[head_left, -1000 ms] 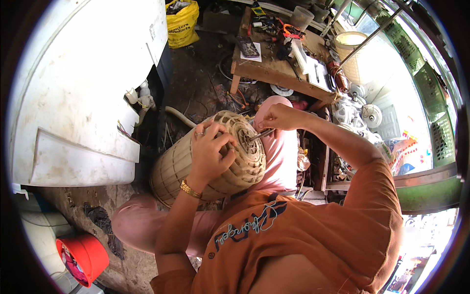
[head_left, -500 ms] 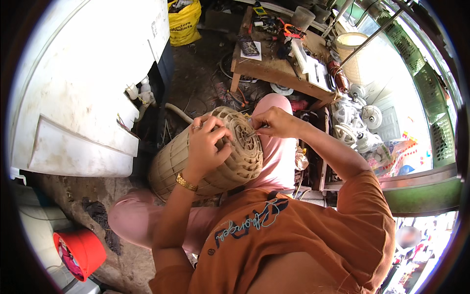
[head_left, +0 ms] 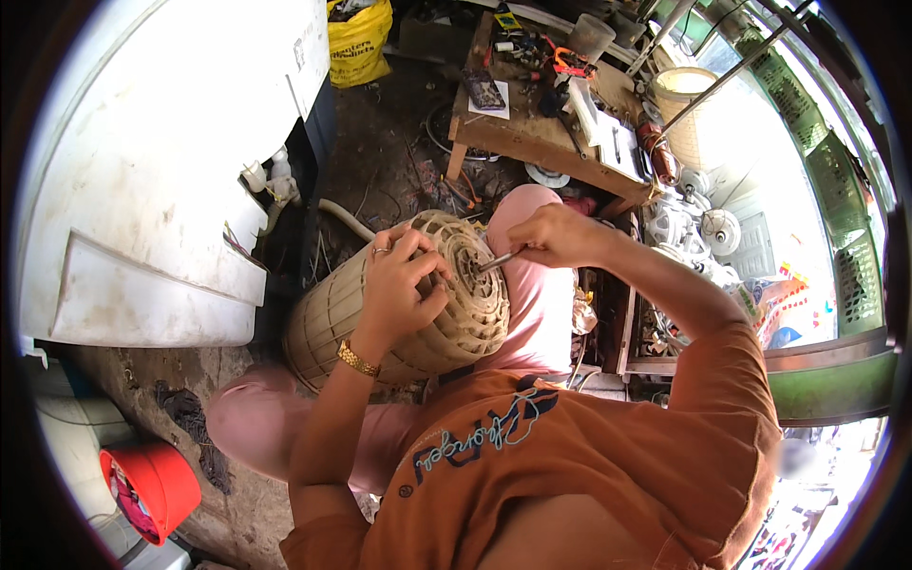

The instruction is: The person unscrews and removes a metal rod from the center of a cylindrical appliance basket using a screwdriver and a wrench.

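A dirty beige plastic drum (head_left: 328, 309), like a washing machine's spin tub, lies on its side between my knees. Its ribbed round end is turned to the right. On its upper side rests my left hand (head_left: 407, 275), fingers apart and loosely bent, with nothing visible in them. My right hand (head_left: 556, 235) is closed around a slim metal tool (head_left: 500, 259), whose tip points at the hub in the middle of the ribbed end. The tool's handle is hidden in my fist, and I cannot tell its exact kind.
A large white appliance body (head_left: 142, 190) stands close on the left, with a hose (head_left: 347, 218) beside it. A wooden table (head_left: 541, 142) with scattered tools is ahead. White motor-like parts (head_left: 684, 223) lie at the right, and a red bucket (head_left: 176, 494) sits at lower left.
My right hand has moved back to the right from the hub, and more of the metal tool shows. My left hand has barely moved on the drum.
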Demonstrator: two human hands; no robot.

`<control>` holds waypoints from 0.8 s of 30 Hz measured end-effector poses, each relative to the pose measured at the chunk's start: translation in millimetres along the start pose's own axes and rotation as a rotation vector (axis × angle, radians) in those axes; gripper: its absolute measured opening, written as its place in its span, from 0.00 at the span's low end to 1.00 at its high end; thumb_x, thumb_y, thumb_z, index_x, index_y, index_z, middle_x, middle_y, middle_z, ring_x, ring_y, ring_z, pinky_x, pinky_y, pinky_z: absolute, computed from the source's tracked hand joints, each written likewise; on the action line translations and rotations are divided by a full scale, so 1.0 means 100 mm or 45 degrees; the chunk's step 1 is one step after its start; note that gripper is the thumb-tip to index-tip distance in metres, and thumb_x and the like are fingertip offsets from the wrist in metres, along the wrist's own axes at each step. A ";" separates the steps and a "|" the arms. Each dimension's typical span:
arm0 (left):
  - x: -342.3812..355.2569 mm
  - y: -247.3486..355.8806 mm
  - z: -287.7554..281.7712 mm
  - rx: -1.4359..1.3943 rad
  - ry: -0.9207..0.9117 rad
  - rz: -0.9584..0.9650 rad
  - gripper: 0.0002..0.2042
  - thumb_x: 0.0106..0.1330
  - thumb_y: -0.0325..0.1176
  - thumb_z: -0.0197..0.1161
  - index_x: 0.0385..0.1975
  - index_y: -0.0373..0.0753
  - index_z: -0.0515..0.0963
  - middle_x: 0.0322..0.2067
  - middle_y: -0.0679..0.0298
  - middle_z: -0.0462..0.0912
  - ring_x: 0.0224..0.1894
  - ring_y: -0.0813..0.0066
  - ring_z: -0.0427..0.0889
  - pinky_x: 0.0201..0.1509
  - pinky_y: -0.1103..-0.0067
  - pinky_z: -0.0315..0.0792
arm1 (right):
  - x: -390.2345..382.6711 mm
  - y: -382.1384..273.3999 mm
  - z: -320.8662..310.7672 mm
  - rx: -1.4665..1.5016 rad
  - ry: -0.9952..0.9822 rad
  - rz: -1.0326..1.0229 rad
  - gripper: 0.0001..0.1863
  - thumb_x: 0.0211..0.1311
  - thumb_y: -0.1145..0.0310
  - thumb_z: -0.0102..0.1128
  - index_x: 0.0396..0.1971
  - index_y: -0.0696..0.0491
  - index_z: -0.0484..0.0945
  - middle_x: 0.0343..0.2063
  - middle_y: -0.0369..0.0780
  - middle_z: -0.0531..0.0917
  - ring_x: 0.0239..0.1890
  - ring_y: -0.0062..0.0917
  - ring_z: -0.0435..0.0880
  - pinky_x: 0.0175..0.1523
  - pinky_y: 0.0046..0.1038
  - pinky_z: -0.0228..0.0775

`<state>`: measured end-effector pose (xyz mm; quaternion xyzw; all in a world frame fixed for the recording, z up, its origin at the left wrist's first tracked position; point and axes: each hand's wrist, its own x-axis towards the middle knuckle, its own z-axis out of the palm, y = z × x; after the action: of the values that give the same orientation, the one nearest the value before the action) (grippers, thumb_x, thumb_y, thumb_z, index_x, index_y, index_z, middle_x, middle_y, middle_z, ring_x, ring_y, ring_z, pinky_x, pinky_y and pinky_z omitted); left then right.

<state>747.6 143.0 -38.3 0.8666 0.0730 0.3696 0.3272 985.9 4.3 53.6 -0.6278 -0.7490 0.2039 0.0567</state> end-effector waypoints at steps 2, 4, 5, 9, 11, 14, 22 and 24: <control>0.03 0.06 -0.01 -0.006 -0.002 -0.004 0.06 0.42 0.28 0.62 0.22 0.45 0.78 0.33 0.65 0.74 0.46 0.57 0.70 0.57 0.64 0.61 | 0.01 0.02 0.05 -0.083 0.012 0.014 0.05 0.52 0.70 0.66 0.29 0.51 0.79 0.24 0.40 0.83 0.32 0.39 0.83 0.38 0.40 0.73; 0.05 0.04 0.00 -0.025 -0.058 -0.037 0.06 0.42 0.28 0.62 0.22 0.44 0.79 0.33 0.65 0.74 0.46 0.56 0.70 0.58 0.63 0.62 | 0.17 0.03 0.27 -0.103 -0.035 0.040 0.05 0.52 0.69 0.65 0.28 0.51 0.79 0.24 0.42 0.83 0.33 0.40 0.84 0.38 0.41 0.73; 0.08 0.04 0.00 -0.040 -0.076 -0.042 0.06 0.42 0.28 0.62 0.23 0.44 0.79 0.33 0.65 0.74 0.46 0.56 0.70 0.58 0.62 0.62 | 0.21 0.04 0.36 -0.078 -0.041 0.034 0.04 0.52 0.70 0.64 0.28 0.51 0.79 0.24 0.43 0.83 0.33 0.40 0.84 0.38 0.41 0.73; 0.01 -0.01 0.01 -0.006 -0.075 -0.024 0.05 0.44 0.31 0.63 0.23 0.47 0.79 0.35 0.69 0.74 0.49 0.58 0.70 0.56 0.64 0.62 | 0.16 0.07 0.22 0.043 -0.062 0.010 0.03 0.51 0.71 0.61 0.27 0.52 0.79 0.23 0.43 0.83 0.32 0.38 0.84 0.37 0.40 0.73; -0.01 0.01 -0.01 -0.004 -0.056 -0.046 0.05 0.44 0.31 0.63 0.22 0.47 0.79 0.35 0.69 0.74 0.50 0.57 0.70 0.56 0.64 0.62 | 0.06 0.01 -0.11 0.118 -0.136 0.140 0.04 0.51 0.71 0.62 0.27 0.53 0.79 0.23 0.43 0.83 0.32 0.38 0.84 0.37 0.39 0.73; 0.04 0.02 0.03 -0.010 -0.039 -0.044 0.05 0.44 0.31 0.63 0.22 0.47 0.79 0.35 0.68 0.74 0.50 0.57 0.70 0.56 0.63 0.63 | 0.17 0.07 0.18 0.114 -0.067 0.106 0.05 0.51 0.70 0.64 0.26 0.54 0.78 0.21 0.43 0.81 0.29 0.39 0.83 0.35 0.38 0.71; 0.02 0.06 -0.02 -0.002 -0.034 -0.061 0.05 0.44 0.31 0.63 0.23 0.47 0.79 0.35 0.68 0.75 0.51 0.54 0.70 0.57 0.61 0.63 | 0.17 0.06 0.01 0.172 -0.163 0.170 0.08 0.50 0.69 0.65 0.27 0.57 0.79 0.23 0.44 0.83 0.30 0.38 0.83 0.37 0.38 0.72; 0.00 0.07 -0.01 -0.010 -0.021 -0.051 0.05 0.44 0.31 0.63 0.23 0.46 0.79 0.35 0.66 0.74 0.50 0.54 0.69 0.58 0.61 0.62 | 0.21 0.06 0.14 0.238 -0.126 0.131 0.07 0.53 0.70 0.64 0.28 0.58 0.78 0.21 0.43 0.83 0.27 0.32 0.85 0.33 0.33 0.74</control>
<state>746.6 138.4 -33.6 0.8668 0.0862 0.3560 0.3385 982.1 22.3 34.7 -0.6466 -0.6954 0.3063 0.0674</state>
